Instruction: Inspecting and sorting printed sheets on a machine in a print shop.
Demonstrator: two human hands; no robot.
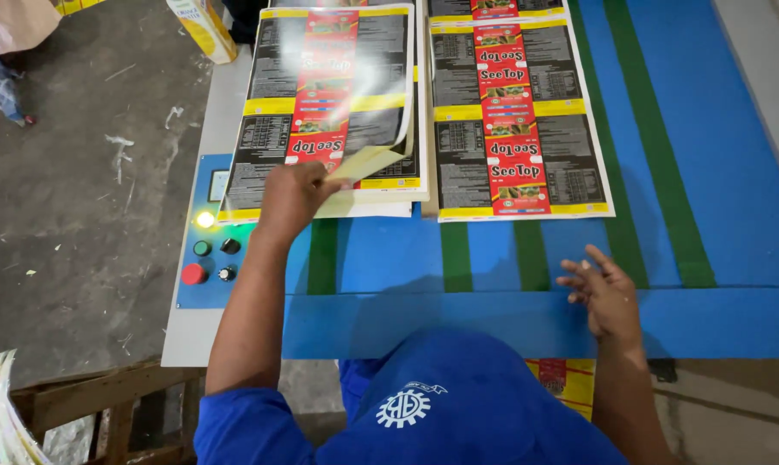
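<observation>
On the blue table (734, 155), the curled corner of the top printed sheet (381, 155) is pinched by the left hand (295, 194), best peeled slowly so one sheet lifts, while the right hand (605, 293), fingers loosely spread, rests empty at the table's near edge.

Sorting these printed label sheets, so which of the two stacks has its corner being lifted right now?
The left stack: the left hand curls its lower right corner up, while the right stack lies flat, untouched.

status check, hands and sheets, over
Left hand lifting corner of top printed sheet on left stack. Right hand open, hovering over blue table. Nothing blocking.
</observation>
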